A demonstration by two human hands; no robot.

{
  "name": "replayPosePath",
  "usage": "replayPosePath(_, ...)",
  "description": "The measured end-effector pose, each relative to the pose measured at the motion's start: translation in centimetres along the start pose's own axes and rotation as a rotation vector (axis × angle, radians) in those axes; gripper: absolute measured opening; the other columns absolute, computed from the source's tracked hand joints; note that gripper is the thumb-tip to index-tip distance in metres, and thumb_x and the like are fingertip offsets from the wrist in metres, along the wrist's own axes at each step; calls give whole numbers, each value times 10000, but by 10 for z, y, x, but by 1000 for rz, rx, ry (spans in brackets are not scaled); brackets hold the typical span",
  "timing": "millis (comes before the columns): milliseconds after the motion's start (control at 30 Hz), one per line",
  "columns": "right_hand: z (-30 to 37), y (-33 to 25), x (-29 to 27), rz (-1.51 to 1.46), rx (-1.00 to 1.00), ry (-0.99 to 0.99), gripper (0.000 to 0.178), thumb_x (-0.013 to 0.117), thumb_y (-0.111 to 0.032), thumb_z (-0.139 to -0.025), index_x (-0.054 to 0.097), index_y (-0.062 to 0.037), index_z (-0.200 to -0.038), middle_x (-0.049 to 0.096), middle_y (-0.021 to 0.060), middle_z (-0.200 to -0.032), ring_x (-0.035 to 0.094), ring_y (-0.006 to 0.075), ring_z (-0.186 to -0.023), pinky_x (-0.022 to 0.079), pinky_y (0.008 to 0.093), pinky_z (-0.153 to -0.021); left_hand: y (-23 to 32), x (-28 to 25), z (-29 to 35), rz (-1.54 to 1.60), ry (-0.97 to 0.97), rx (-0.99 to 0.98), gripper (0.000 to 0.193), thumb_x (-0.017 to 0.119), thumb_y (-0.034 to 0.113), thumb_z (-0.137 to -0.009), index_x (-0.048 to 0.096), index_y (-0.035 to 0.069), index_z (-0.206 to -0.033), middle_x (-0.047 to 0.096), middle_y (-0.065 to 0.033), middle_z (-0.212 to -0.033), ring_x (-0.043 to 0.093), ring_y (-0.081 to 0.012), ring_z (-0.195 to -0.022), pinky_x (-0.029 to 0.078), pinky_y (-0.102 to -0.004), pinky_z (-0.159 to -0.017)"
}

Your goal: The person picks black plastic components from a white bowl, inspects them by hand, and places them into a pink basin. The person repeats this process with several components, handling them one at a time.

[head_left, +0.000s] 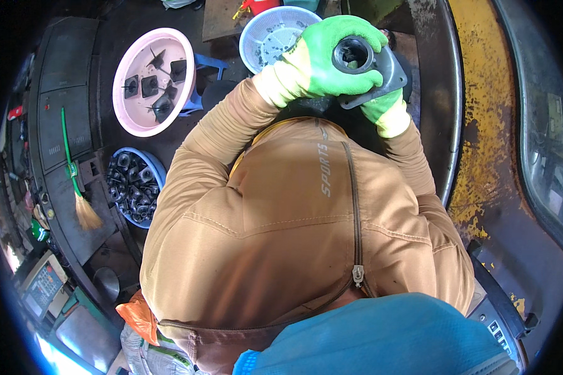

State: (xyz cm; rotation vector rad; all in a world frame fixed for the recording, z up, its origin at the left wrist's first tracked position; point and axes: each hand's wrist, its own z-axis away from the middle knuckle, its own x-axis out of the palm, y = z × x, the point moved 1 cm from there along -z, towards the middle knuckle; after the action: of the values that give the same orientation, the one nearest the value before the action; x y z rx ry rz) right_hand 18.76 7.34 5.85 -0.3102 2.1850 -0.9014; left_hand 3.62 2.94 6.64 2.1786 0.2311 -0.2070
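In both gloved hands, at the top right, is a black moulded part (395,76) with a round collar and a flat square flange with corner holes. My left hand (325,59), in a green glove with a pale yellow cuff, wraps its fingers around the collar. From below, my right hand (383,107) supports the flange; its fingers are mostly hidden behind the part. The collar's opening faces up, and something pale green shows inside it. Just left of my left hand is a light blue perforated basket (250,39) with small dark bits in it.
A pink basin (120,94) with several black square-flanged parts rests on a blue stool (211,62). Below it, a blue tub (159,167) is heaped with black parts. A green-handled broom (84,209) leans at the left. Yellow, worn machine metal (481,119) rises close on the right.
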Motion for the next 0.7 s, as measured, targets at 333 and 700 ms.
replayPosePath(333,25,33,-2,-404,375,-313,663,818,-141,-705,498,-15,-1272,608,100,-1192,589,200,-1097,491,333,-939,1,-11,-1,216,-339,-130,360,772,133,-690,624,34,-1003,642,-117,-1146,578,-260,-1126,446,-380,-970)
replayPosePath(700,40,35,19,-388,235,-312,485,671,-181,-861,512,-85,-1309,565,81,-1275,530,205,-1191,441,341,-1007,-10,-10,-15,574,-807,-145,433,797,212,-600,637,40,-963,666,-118,-1089,530,-311,-1199,389,-427,-1028)
